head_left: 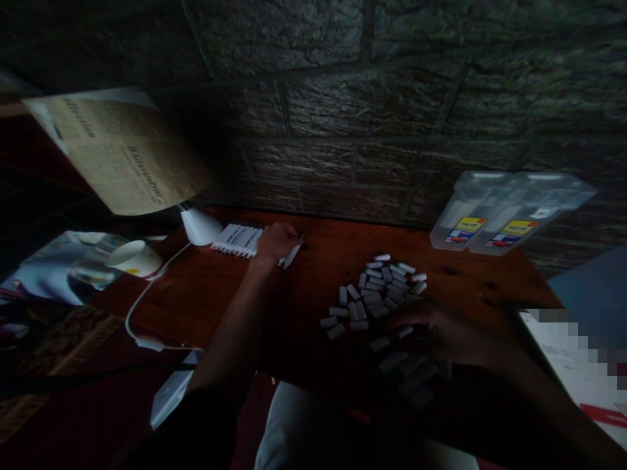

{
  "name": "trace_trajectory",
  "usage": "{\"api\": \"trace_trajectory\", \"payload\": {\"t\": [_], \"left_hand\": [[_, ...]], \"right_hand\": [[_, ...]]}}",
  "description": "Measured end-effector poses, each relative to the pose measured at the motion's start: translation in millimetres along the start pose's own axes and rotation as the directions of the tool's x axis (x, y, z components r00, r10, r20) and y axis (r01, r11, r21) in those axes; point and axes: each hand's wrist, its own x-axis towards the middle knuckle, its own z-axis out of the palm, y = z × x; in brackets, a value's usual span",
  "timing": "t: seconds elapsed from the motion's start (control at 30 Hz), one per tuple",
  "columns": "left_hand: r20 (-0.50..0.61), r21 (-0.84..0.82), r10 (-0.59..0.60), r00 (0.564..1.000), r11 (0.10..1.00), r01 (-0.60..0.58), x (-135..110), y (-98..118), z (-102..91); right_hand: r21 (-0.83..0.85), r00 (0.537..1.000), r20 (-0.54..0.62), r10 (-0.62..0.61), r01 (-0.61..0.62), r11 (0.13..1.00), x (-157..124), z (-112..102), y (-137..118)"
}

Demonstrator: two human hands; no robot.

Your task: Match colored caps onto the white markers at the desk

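Observation:
My left hand (pixel 275 243) reaches far across the dark wooden table (pixel 323 261) and is closed round a white marker (pixel 292 256), right beside a neat row of white markers (pixel 238 239) lying side by side. My right hand (pixel 431 326) rests low at the near edge of a loose pile of white markers (pixel 379 290). Its fingers curl over a few of them, in deep shadow, so what they hold is unclear.
Two clear plastic cases (pixel 504 212) with yellow labels lean on the brick wall at right. A white lamp base (pixel 200 226) with its cord, a paper cup (pixel 134 258) and a glass sit at left. A tan printed sheet (pixel 122 153) hangs above.

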Motion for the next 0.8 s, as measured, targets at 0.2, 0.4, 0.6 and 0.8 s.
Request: {"api": "trace_trajectory", "payload": {"t": [0.2,0.4,0.6,0.8], "left_hand": [[0.056,0.05,-0.034,0.998,0.998,0.031,2,-1,4.0],[0.017,0.053,-0.089,0.996,0.995,0.088,2,-2,7.5],[-0.099,-0.147,0.093,0.991,0.983,-0.107,-2,13,9.5],[0.096,-0.603,0.481,0.871,0.725,-0.333,-36,63,6.7]], "right_hand": [[0.044,0.996,-0.075,0.056,-0.053,0.998,0,-1,-12],[0.247,0.88,-0.429,0.203,-0.102,0.964,1,1,-15],[0.565,0.692,-0.592,0.414,-0.01,0.825,10,2,-7],[0.662,0.705,-0.562,0.433,0.069,0.747,20,4,-8]]}}
